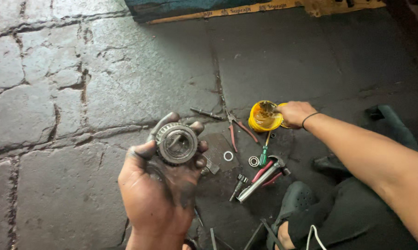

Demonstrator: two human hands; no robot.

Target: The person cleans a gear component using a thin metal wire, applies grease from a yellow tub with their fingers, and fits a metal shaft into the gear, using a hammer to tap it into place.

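Note:
My left hand (160, 192), black with grease, holds up a round toothed metal gear hub (176, 143) with its open face toward me. My right hand (294, 112) reaches out to a yellow tub of grease (263, 117) on the stone floor, with the fingers at its rim and inside it. A thin black band circles that wrist. Whether the fingers hold anything is hidden.
Tools lie on the dark stained floor between my hands: red-handled pliers (239, 129), a green screwdriver (264, 153), a hammer (262, 178), a washer (228, 156), a small bearing (254, 161), a bolt (239, 184). My dark shoe (297, 199) is at lower right. Cardboard (246, 8) lies at the top.

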